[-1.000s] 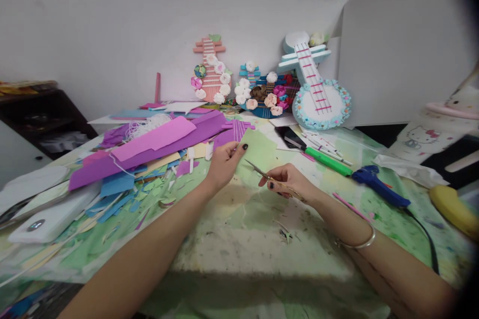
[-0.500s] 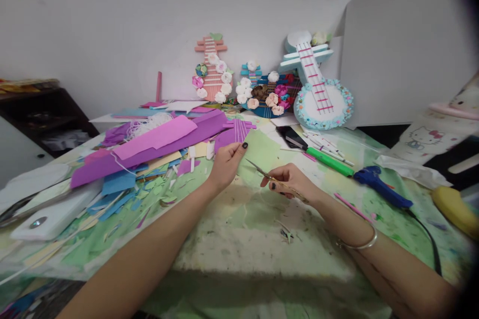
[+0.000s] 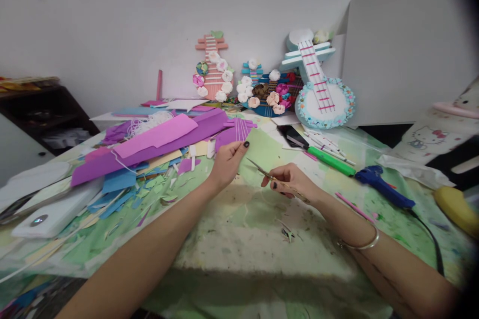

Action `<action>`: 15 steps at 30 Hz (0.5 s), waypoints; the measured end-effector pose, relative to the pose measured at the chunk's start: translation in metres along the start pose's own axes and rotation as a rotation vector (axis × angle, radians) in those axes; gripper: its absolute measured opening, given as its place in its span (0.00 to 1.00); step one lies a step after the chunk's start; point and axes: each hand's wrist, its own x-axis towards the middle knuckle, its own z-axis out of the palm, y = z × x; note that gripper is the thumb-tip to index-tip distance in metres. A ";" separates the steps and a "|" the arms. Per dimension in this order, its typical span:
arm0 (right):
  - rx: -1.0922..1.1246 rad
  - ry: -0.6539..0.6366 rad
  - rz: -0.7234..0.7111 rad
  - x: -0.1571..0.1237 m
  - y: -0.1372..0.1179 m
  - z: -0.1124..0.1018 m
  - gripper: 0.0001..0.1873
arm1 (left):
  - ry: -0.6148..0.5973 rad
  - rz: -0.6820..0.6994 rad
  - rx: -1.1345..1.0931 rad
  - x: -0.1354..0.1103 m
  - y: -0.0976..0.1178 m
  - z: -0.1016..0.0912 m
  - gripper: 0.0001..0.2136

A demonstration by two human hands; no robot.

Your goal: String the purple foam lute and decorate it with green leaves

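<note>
My left hand [image 3: 226, 163] pinches the near left corner of a light green foam sheet [image 3: 264, 152] and holds it above the table. My right hand [image 3: 290, 182] grips small gold scissors [image 3: 271, 179] whose blades point up and left at the sheet's lower edge. The blades look nearly shut and sit just short of the sheet. Both forearms reach in from the bottom of the view. A thin bangle [image 3: 361, 245] circles my right wrist.
Purple, pink and blue foam sheets [image 3: 157, 142] and scraps are piled at left. A white slab [image 3: 52, 214] lies near left. Foam guitars with paper flowers [image 3: 262, 89] lean on the back wall. A green marker [image 3: 329, 160], blue glue gun [image 3: 383, 188] and yellow object [image 3: 456, 209] lie at right.
Both hands have stayed nearly still, with the scissors kept at the edge of the green sheet. The view has shifted slightly.
</note>
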 end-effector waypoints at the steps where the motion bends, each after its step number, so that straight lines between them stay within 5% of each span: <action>1: 0.003 0.000 0.004 0.000 0.000 0.000 0.28 | 0.000 0.001 -0.003 0.000 0.000 0.000 0.19; 15: -0.039 0.013 0.060 0.001 -0.001 -0.005 0.27 | -0.009 -0.011 -0.015 0.000 -0.003 -0.001 0.19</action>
